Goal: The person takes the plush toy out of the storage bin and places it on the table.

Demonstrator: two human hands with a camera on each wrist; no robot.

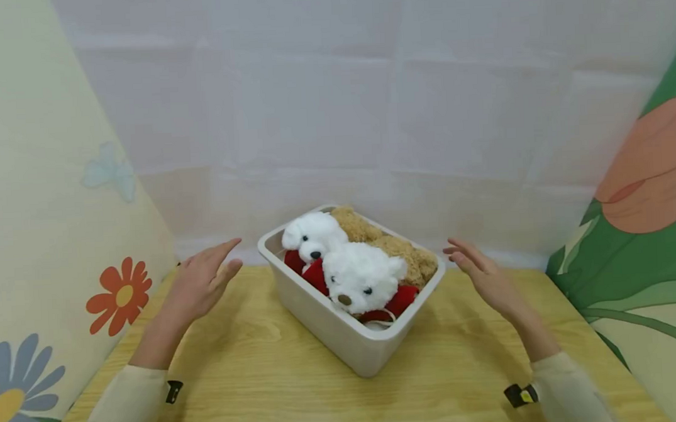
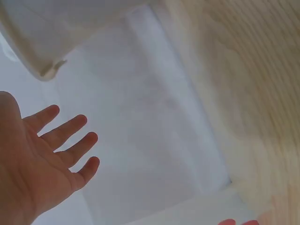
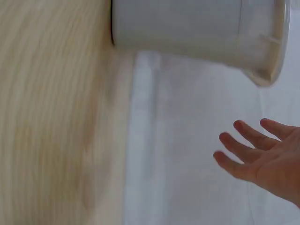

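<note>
A white plastic bin (image 1: 320,322) stands on the wooden table (image 1: 254,378), turned at an angle. Inside lie a small white plush dog (image 1: 311,234), a larger white plush bear (image 1: 360,276) in red, and a tan plush toy (image 1: 399,249) behind them. My left hand (image 1: 205,276) hovers left of the bin with fingers straight, palm facing it, touching nothing. On the other side my right hand (image 1: 479,271) hovers the same way, a short gap from the rim. The wrist views show each flat palm, the left hand (image 2: 44,159) and right hand (image 3: 262,157), near the bin's wall (image 3: 187,26).
A white curtain (image 1: 367,96) hangs just behind the table. A pale flower-print panel (image 1: 49,217) closes in the left side and a green and orange print panel (image 1: 650,222) the right. Bare wood lies in front of the bin.
</note>
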